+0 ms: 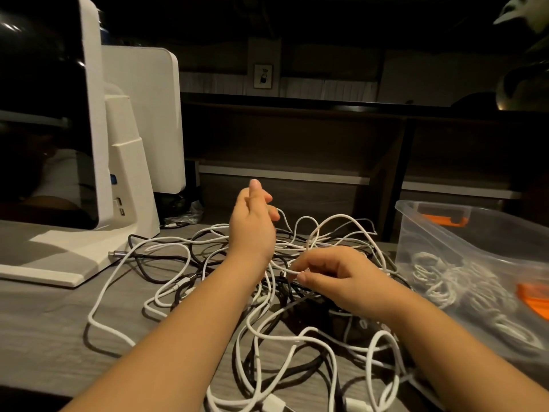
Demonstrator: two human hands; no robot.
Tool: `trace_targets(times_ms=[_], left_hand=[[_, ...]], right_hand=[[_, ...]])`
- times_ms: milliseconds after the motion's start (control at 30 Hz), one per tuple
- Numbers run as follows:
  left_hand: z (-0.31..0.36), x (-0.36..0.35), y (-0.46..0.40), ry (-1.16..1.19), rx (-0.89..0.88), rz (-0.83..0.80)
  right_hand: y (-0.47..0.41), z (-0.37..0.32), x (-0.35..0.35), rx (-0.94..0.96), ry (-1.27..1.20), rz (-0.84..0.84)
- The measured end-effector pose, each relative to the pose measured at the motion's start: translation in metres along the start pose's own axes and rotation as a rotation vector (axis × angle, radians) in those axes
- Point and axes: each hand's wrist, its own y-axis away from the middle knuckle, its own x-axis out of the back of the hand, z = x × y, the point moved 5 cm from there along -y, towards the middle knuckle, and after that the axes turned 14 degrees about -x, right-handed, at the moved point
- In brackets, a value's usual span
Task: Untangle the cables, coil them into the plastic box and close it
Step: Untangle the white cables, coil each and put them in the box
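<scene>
Head view: right hand [335,278] pinches white cable [292,271]; left hand [252,224] loosely curled; no legible writing.

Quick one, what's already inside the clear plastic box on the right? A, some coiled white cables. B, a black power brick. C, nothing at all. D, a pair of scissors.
A: through the translucent wall of the plastic box, coiled white cables show lying on its floor, while the rest of the cables sit tangled on the desk.
</scene>
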Motion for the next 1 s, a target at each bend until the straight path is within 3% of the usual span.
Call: trace_targets(times_ms=[200, 333, 433, 533, 667, 800, 1000], left_hand=[[-0.006, -0.02, 0.017, -0.096, 0.221, -0.389], [-0.008, -0.028, 0.032, -0.116, 0.354, -0.702], [-0.011, -0.029, 0.043, -0.071, 0.482, -0.841], [-0.013, -0.032, 0.047, -0.018, 0.536, -0.885], [-0.015, -0.034, 0.046, 0.095, 0.542, -0.872], [-0.015, -0.034, 0.046, 0.16, 0.557, -0.874], [-0.008, -0.033, 0.048, 0.183, 0.506, -0.987]], right_hand=[[0.004, -0.006, 0.003, 0.102, -0.097, 0.053], [0.001, -0.003, 0.012, 0.093, -0.047, 0.311], [0.0, 0.003, 0.019, 0.06, 0.018, 0.459], [-0.001, 0.005, 0.022, 0.057, -0.012, 0.506], [-0.001, 0.004, 0.02, 0.096, -0.228, 0.417], [-0.004, 0.008, 0.019, 0.079, -0.277, 0.392], [-0.01, 0.018, 0.018, 0.055, -0.437, 0.316]])
